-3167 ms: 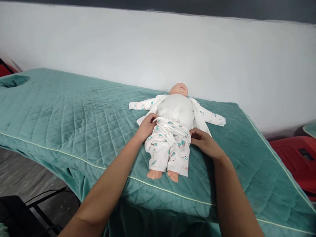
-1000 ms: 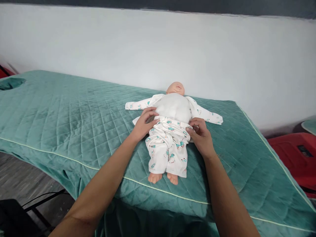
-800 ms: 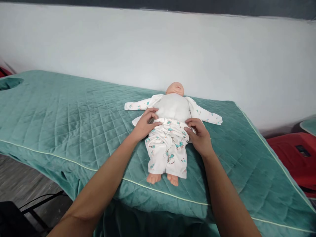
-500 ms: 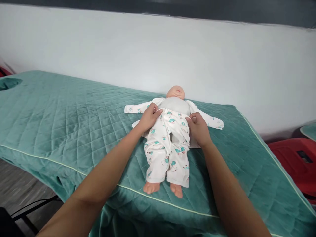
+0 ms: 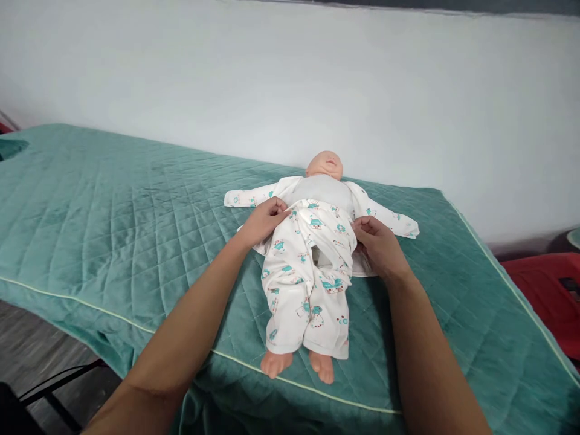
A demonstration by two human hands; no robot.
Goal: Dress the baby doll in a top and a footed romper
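A baby doll [image 5: 324, 165] lies on its back, its feet toward me. White printed pants [image 5: 290, 266] cover its legs up to the belly, with an opening at the crotch; both bare feet stick out below the cuffs. A matching long-sleeved top [image 5: 385, 219] is on its arms, spread wide and open over the grey torso [image 5: 319, 188]. My left hand [image 5: 266, 222] pinches the waistband at its left side. My right hand [image 5: 377, 243] is closed on the waistband at the right side; its fingertips are partly hidden.
The doll rests on a bed with a green quilted cover [image 5: 136, 217], near the bed's front edge. Behind it rises a white wall [image 5: 203, 78]. A red plastic object [image 5: 544, 290] stands beyond the right edge. Dark metal legs [image 5: 63, 386] show at lower left.
My hands have moved slightly apart and down, and the waistband is stretched wider across the belly. The view has tilted down a little.
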